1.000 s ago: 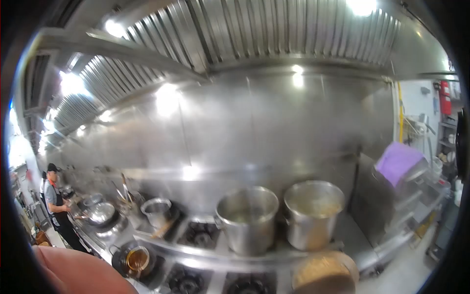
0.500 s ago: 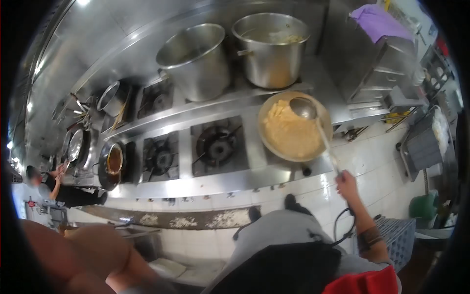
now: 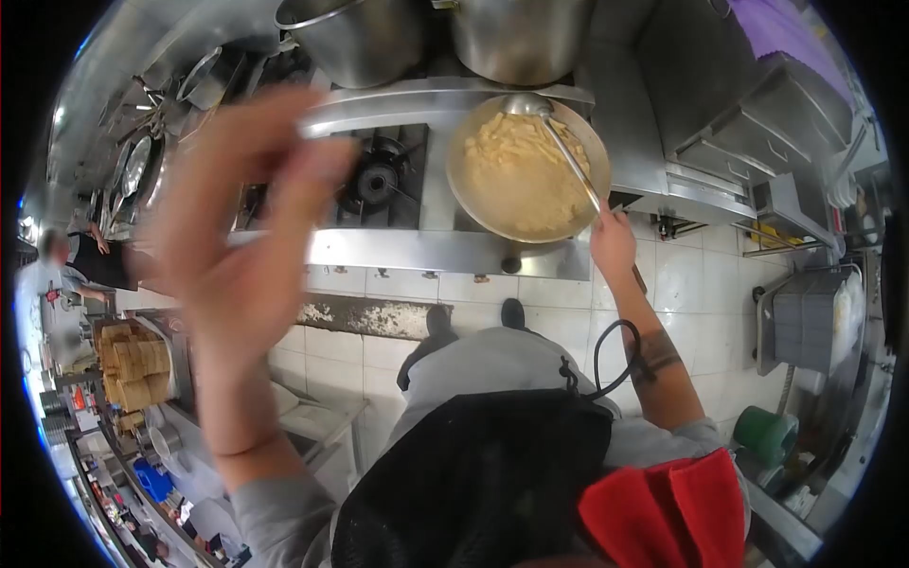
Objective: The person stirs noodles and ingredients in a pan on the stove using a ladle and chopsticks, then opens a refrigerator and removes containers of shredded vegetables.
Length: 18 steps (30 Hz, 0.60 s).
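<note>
My right hand (image 3: pixel 614 244) is closed around the handle of a long metal ladle (image 3: pixel 570 156), at the near right rim of a wide pan. The ladle's bowl rests at the far edge of the pan (image 3: pixel 456 194). Inside the pan lie pale yellow short pieces (image 3: pixel 516 147), perhaps pasta, in a thin creamy liquid. My left hand (image 3: pixel 251 227) is raised close to the camera, blurred, with a gap between its thumb and curved fingers. Nothing shows in it, and it covers part of the stove (image 3: pixel 331 248).
Two big steel pots (image 3: pixel 365 43) stand behind the pan. A gas burner (image 3: pixel 379 180) lies to its left. At the far left a person (image 3: pixel 90 256) works by the stove. A grey cart (image 3: pixel 810 317) and a green bucket (image 3: pixel 765 431) stand on the right.
My left hand has risen from the lower left to in front of the stove. The ladle's bowl has moved to the pan's far rim. The view has tilted down.
</note>
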Available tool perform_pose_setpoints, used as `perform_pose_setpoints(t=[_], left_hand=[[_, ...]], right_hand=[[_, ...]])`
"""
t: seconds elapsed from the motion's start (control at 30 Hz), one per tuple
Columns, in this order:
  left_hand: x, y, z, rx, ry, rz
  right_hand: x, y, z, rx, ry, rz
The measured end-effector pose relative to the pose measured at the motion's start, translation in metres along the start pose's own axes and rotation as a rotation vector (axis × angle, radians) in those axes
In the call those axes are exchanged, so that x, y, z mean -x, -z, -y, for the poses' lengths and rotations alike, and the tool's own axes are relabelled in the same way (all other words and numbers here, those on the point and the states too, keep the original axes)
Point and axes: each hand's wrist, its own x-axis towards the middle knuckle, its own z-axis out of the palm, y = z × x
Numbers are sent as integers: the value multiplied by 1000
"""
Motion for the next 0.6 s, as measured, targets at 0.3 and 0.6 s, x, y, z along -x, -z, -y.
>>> perform_pose_setpoints(t=[0.3, 0.6], left_hand=[[200, -230, -29, 135, 334, 510], [249, -277, -30, 187, 434, 418]], right_hand=[[13, 35, -54, -17, 35, 179], [24, 11, -50, -148, 46, 59]])
